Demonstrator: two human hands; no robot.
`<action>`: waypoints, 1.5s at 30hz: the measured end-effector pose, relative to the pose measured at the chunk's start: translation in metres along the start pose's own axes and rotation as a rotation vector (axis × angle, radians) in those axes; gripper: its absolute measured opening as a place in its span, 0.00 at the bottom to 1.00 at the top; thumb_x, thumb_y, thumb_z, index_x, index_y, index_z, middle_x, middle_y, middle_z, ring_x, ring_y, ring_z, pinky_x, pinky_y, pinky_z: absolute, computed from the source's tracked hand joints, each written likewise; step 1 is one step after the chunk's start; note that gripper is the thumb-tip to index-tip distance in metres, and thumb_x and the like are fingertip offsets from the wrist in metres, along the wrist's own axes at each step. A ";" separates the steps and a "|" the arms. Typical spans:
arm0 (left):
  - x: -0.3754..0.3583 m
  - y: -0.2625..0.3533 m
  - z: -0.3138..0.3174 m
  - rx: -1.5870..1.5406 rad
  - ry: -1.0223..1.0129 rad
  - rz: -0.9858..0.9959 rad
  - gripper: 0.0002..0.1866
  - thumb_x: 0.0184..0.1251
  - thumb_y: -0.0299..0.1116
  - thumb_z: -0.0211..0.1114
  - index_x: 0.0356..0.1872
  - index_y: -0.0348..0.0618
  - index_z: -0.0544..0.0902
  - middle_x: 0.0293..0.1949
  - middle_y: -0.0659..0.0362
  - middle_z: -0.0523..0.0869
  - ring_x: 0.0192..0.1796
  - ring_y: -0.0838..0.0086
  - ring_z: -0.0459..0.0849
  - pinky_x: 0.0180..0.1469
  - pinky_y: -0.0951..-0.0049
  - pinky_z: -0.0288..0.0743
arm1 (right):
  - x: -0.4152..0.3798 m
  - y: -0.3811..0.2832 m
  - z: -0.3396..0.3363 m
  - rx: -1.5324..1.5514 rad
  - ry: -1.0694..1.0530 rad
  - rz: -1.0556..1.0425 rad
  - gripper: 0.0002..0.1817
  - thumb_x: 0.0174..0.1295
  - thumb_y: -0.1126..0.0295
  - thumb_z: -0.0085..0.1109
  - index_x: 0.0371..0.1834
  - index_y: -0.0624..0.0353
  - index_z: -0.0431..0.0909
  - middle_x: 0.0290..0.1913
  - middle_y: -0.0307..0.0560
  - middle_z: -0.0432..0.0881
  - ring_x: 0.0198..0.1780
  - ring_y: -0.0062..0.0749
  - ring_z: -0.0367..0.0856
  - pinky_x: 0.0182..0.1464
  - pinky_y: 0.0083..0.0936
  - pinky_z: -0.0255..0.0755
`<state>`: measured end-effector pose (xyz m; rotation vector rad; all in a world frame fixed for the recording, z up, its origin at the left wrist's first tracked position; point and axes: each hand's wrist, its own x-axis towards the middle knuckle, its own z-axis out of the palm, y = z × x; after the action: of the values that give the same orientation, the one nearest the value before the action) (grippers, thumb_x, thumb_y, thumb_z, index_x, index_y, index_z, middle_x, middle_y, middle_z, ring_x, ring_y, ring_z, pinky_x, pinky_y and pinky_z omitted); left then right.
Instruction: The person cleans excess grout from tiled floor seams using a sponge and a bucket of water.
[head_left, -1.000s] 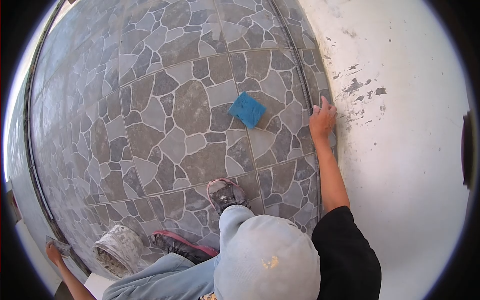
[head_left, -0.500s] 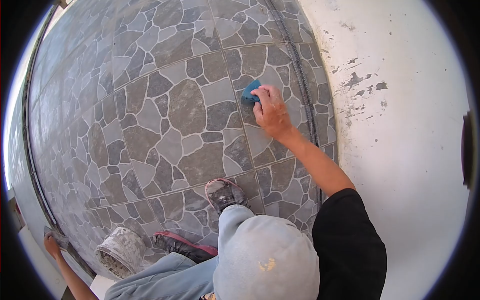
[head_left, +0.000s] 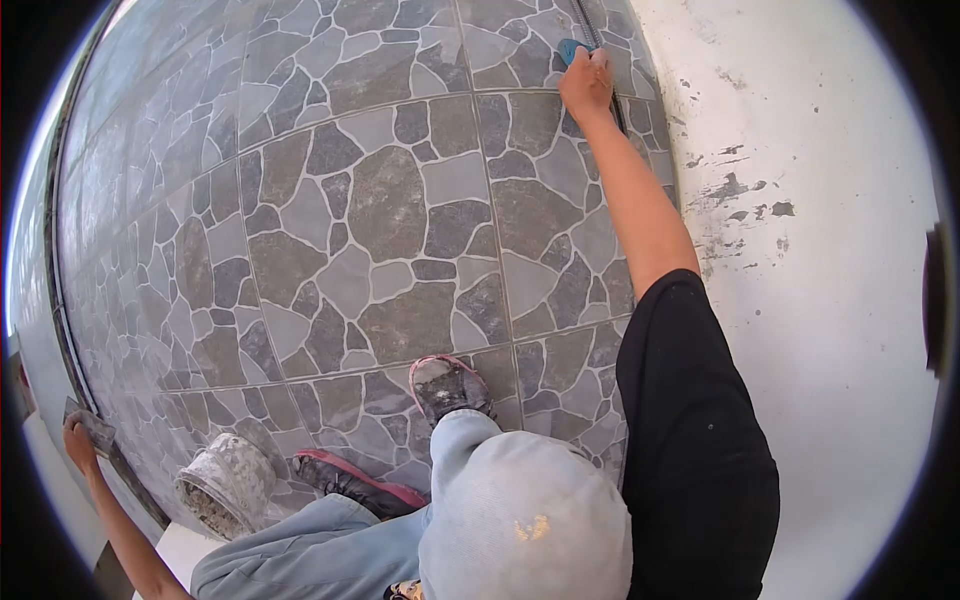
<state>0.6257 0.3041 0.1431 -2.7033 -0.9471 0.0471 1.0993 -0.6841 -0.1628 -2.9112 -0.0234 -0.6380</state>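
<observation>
At the upper right, my right hand (head_left: 586, 88) is stretched far forward, fingers closed on a small flat blue scraper (head_left: 570, 50) low over the stone-patterned floor tiles (head_left: 385, 205). A dark ribbed bar (head_left: 584, 14) runs close beside that hand, and my forearm hides part of it. Far to the left, my left hand (head_left: 78, 448) grips a grey flat trowel (head_left: 96, 430) near the floor's left edge. Right of that hand stands a white, mortar-smeared bucket (head_left: 235, 470), tilted toward me, with grey material inside.
A white wall (head_left: 800, 330) with peeling patches bounds the floor on the right. My dark shoes (head_left: 450, 388) with pink trim stand on the tiles at bottom centre. A pale rounded cloth shape (head_left: 525, 500) with a yellow mark covers the lower middle. A dark edge strip runs along the left.
My right hand has moved forward and slightly right with the blue scraper, closer to the ribbed bar. My left hand, still on the trowel, appears slightly higher and farther left.
</observation>
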 end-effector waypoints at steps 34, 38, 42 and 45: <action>-0.180 -0.174 -0.068 0.187 -0.187 -0.427 0.25 0.68 0.41 0.48 0.58 0.45 0.87 0.58 0.44 0.87 0.61 0.48 0.84 0.66 0.56 0.73 | -0.042 -0.009 -0.034 0.188 -0.062 0.340 0.22 0.59 0.71 0.57 0.57 0.69 0.80 0.53 0.71 0.79 0.56 0.63 0.78 0.60 0.47 0.72; -0.112 -0.147 -0.048 0.122 -0.120 -0.169 0.25 0.65 0.37 0.48 0.56 0.42 0.87 0.55 0.45 0.88 0.61 0.50 0.84 0.66 0.57 0.73 | -0.087 -0.230 -0.013 0.673 -0.063 -0.150 0.15 0.59 0.74 0.60 0.49 0.67 0.82 0.47 0.63 0.76 0.50 0.56 0.78 0.55 0.46 0.74; -0.087 -0.134 -0.062 0.009 -0.028 -0.164 0.25 0.62 0.33 0.47 0.55 0.40 0.87 0.54 0.46 0.89 0.61 0.54 0.84 0.66 0.59 0.73 | -0.094 -0.283 -0.036 0.682 -0.169 -0.496 0.14 0.56 0.75 0.60 0.46 0.56 0.84 0.46 0.55 0.76 0.50 0.52 0.79 0.52 0.41 0.78; -0.147 -0.175 -0.103 0.059 -0.043 -0.281 0.25 0.63 0.33 0.48 0.54 0.38 0.87 0.54 0.46 0.89 0.60 0.54 0.85 0.65 0.60 0.74 | -0.059 -0.162 -0.020 0.360 -0.012 -0.345 0.20 0.57 0.76 0.58 0.54 0.52 0.84 0.45 0.52 0.77 0.50 0.50 0.78 0.50 0.42 0.76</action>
<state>0.4162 0.3185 0.2797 -2.4995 -1.3068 0.0756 1.0289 -0.5258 -0.1445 -2.5768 -0.5885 -0.5915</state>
